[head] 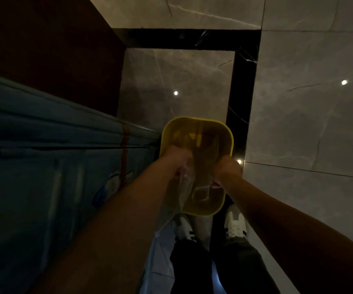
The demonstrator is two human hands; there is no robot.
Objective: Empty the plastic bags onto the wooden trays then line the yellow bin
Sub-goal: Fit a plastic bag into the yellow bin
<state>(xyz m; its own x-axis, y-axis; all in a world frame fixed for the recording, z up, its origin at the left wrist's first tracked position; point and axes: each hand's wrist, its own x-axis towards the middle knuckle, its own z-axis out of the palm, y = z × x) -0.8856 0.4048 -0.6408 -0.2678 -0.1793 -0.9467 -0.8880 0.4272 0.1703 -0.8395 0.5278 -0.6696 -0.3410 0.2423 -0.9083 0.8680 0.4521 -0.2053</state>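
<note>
On the grey marble floor tiles (pixel 298 124), just ahead of the white shoes (pixel 236 224), the yellow bin (pixel 198 132) is stood upright while a clear plastic bag (pixel 185 187) is gripped over its opening by the left hand (pixel 176 160) and right hand (pixel 227 169), both closed on the film.

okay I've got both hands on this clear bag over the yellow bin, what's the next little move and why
Probably spread the clear plastic bag wider and fold its edge over the yellow bin rim. Both the left hand and the right hand grip the bag at the bin's near side, and the plastic looks bunched there, while the far rim shows bare. The light is dim, so this is a guess.
</note>
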